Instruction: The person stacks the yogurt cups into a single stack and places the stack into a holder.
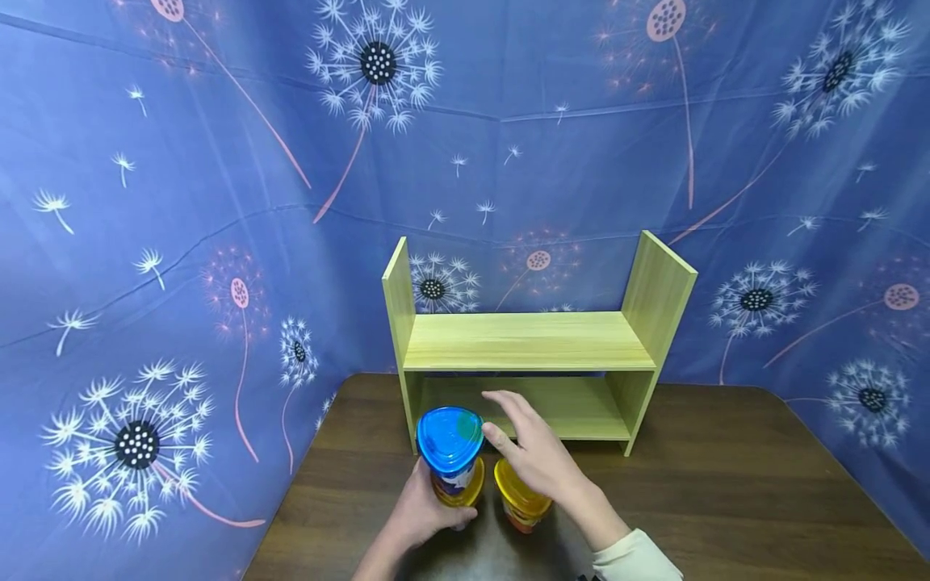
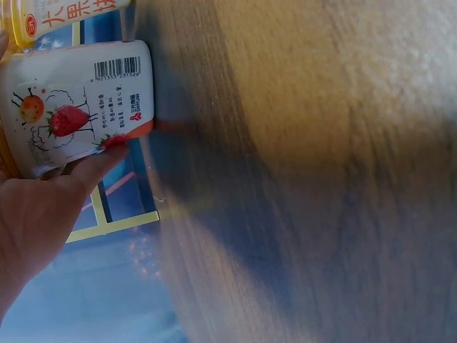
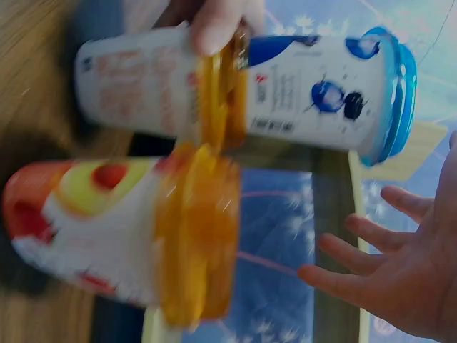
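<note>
"Gripping anything, was that left hand (image 1: 427, 507)?"

"Yep, fingers wrapped round the yellow-lidded strawberry-print cup (image 2: 75, 107), with the blue-lidded blueberry-print cup (image 1: 450, 440) stacked on top. Another yellow-lidded cup (image 1: 525, 494) stood near it, around 3 o'clock."

"And the right hand (image 1: 536, 456)?"

"Held nothing lol, fingers spread, at 2 o'clock from the stack. Two-tier wooden shelf (image 1: 526, 340) sat past them, roughly 1 o'clock."

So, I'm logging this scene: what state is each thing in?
Blue-lidded cup: lid on, upright, stacked.
Lower yellow-lidded cup: lid on, upright, held.
Other yellow-lidded cup: lid on, upright, untouched.
Shelf: standing upright.
Left hand: gripping lower yellow-lidded cup.
Right hand: holding nothing.
</note>
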The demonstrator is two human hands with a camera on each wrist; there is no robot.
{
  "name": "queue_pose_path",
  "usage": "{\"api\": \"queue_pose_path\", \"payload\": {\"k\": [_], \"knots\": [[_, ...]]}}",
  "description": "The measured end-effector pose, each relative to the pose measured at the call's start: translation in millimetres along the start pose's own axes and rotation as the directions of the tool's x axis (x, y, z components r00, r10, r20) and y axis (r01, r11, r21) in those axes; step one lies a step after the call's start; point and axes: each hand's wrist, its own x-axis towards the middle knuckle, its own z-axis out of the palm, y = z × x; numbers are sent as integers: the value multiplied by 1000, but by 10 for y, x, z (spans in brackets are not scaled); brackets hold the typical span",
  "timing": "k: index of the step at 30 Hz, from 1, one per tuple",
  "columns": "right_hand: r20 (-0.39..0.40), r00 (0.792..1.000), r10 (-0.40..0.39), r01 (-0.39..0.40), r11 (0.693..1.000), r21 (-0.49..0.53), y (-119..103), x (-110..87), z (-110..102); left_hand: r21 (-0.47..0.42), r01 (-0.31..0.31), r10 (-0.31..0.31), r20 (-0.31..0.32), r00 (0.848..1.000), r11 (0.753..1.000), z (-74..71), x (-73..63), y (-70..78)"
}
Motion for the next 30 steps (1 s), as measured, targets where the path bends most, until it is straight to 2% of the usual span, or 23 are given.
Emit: {"api": "queue_pose_path", "payload": {"k": [5,8,12,15,22,30], "knots": [[12,997,81,-80,995,-67,190,-122,-52,6,9,-10,5,1000,1000,-10,25,0],[52,988,145,-136,981,-136,300,-200,-56,7,1,-1,9,1000,1000,-16,45,-1],[123,974,191,-167,969,-180,420,-296,-39,8,10,-10,16,1000,1000,-17,63,2],[151,970,190,-167,974,-154,493,-358,-19,1,18,-18,18,1000,1000,-17,61,9],[143,974,176,-160,981,-113,627,-473,48,-4,18,-18,20,1000,1000,-14,21,19],[157,978,139,-125,988,-96,679,-543,112,-31,22,-21,45,999,999,-17,5,24]]}}
